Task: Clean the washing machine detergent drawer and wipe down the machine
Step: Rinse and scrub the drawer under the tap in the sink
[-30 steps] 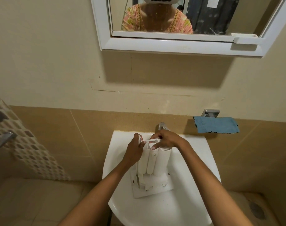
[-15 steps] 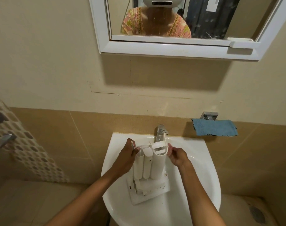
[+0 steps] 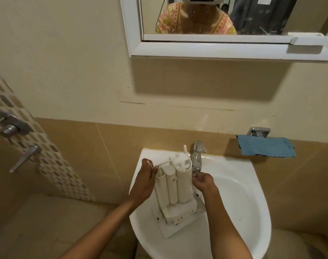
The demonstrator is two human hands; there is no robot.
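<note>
A person's left hand grips a white detergent drawer standing on end in a washbasin, its far edge hiding the tap's base, while the right hand's grip stays unclear.

Your detergent drawer is white plastic and stands on end in the sink, its flat front panel down and its three long rounded channels rising side by side toward the tap. You see its underside; the top end is open, with thin curved partitions sticking up there.
</note>
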